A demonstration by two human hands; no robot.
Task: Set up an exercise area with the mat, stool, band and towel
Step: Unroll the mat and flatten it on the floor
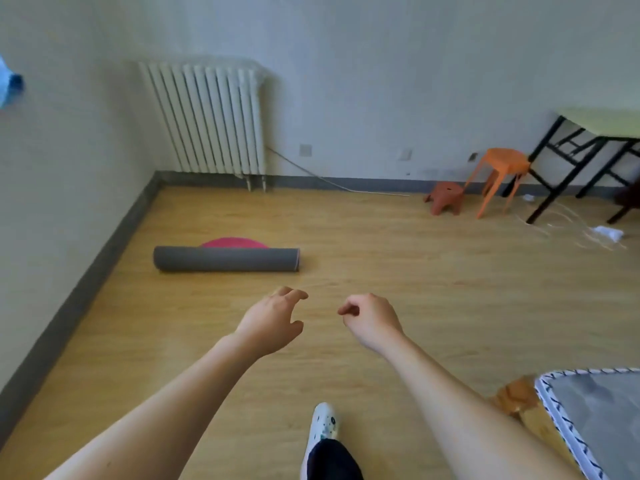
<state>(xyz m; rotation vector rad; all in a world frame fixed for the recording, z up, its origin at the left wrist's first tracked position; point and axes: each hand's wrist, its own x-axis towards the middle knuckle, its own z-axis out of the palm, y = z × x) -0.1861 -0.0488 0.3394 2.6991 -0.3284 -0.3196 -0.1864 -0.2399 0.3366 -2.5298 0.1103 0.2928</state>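
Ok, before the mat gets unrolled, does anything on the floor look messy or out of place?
Yes: loose white cords lie tangled on the floor beside the black table legs, with a crumpled white scrap among them. Possibly a trip hazard. The rolled mat lies neatly near the left wall.

The mat is grey, the disc pink, the tall stool orange, the low stool rust-brown, and the radiator white. The floor is yellow wood-grain, and the shoe is white with dark speckles.
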